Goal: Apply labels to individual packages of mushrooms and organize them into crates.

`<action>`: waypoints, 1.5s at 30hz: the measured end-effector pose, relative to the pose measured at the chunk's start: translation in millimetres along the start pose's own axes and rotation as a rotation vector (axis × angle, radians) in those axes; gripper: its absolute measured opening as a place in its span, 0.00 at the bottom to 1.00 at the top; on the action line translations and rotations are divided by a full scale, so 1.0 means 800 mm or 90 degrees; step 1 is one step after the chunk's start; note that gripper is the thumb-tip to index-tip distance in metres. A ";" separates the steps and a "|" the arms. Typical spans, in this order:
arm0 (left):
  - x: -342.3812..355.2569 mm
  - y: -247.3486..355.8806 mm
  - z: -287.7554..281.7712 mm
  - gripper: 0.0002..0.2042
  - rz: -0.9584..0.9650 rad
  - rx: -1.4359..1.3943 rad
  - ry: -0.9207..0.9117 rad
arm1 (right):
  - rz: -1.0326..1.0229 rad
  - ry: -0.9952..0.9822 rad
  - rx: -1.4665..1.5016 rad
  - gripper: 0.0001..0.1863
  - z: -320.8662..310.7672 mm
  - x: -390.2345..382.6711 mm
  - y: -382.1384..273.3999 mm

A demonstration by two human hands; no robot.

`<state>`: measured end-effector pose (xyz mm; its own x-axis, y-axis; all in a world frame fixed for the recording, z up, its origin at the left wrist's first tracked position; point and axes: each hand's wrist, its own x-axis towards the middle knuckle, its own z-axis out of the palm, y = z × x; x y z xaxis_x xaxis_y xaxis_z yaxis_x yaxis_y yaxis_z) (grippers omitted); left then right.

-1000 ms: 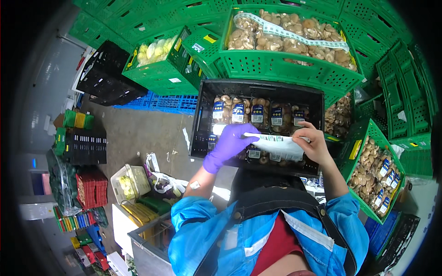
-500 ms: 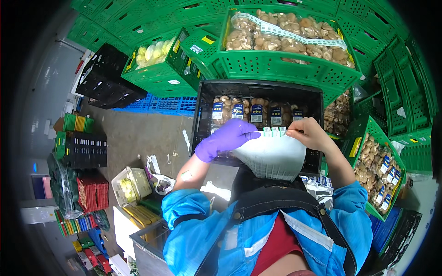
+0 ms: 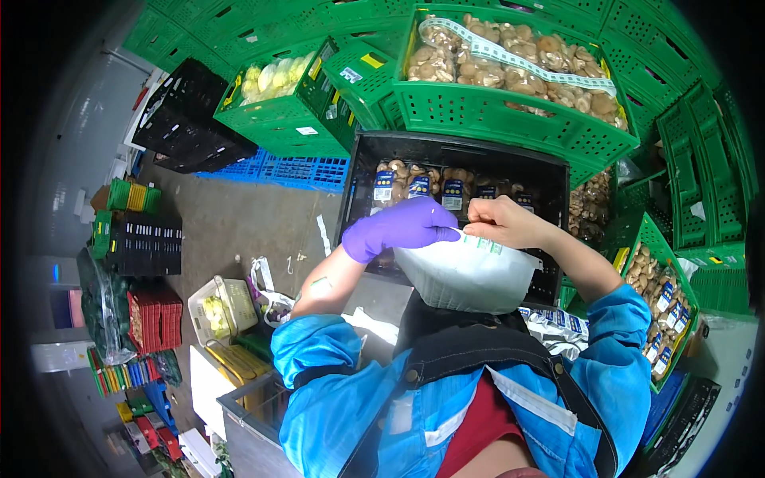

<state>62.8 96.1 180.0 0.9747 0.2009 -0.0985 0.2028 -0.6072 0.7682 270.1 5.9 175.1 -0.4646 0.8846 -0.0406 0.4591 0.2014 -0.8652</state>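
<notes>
My left hand [image 3: 406,229], in a purple glove, is closed with thumb and forefinger pinched at the left end of a short strip of green-and-white labels [image 3: 488,245]. Bare and also closed, my right hand [image 3: 504,221] pinches the strip's upper edge, its fingertips close to the left thumb. Directly below the strip is a white, ribbed, basket-like container [image 3: 470,279], close against my body. Whether the fingers also touch its rim is hidden. Beyond my hands, packs of brown mushrooms [image 3: 453,191] with blue-and-white labels stand in a black crate [image 3: 462,143].
A green crate [image 3: 510,119] of bagged mushrooms, with a long label strip [image 3: 518,57] across them, stands behind the black crate. Another green crate [image 3: 649,227] of labelled packs is at right. At left are a crate of pale vegetables [image 3: 275,80] and a cream basket [image 3: 227,311].
My right hand has moved left, close to my left hand. The label strip now slants down to the right. The view has shifted slightly.
</notes>
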 end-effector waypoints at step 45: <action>-0.312 -0.209 0.004 0.05 -0.190 -0.555 0.182 | 0.390 0.308 0.265 0.11 0.154 0.336 0.393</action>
<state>-214.1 145.1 74.4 0.8110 0.5041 -0.2971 0.1849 0.2609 0.9475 196.3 254.9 -169.7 0.1879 0.8867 -0.4223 0.1655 -0.4524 -0.8763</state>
